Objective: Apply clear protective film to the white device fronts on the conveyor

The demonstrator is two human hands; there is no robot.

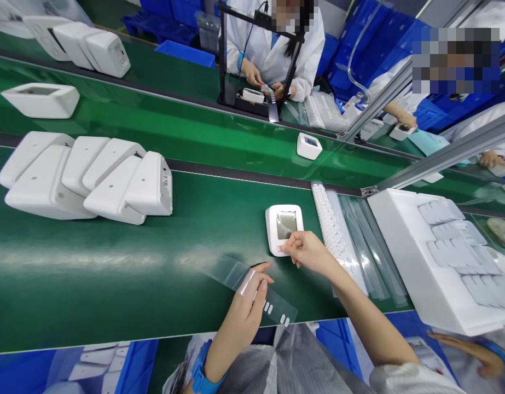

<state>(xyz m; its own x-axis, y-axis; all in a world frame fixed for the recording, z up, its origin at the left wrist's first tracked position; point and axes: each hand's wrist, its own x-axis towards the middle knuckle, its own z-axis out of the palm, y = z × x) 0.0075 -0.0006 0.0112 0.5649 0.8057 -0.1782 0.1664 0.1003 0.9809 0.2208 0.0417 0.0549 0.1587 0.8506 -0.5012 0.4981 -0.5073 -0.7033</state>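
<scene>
A white device with a grey screen [285, 224] lies face up on the green work surface. My right hand [305, 250] is closed in a pinch at the device's lower edge, fingertips touching its front below the screen; whatever is between them is too small to make out. Closer to my body, my left hand [247, 303] grips a clear plastic sticker strip [283, 305] that carries a few small white oval stickers near its right end. The strip passes through the fingers, and its other end sticks out to the left. A blue band [205, 369] is around my left wrist.
Several white devices [108, 180] are stacked at left. On the right lie sticker strips [361, 241] and a white foam tray [400, 262] with pale parts. Behind runs a green conveyor [195, 131] carrying a small device [309, 146]. A co-worker's hands [252, 74] work across it.
</scene>
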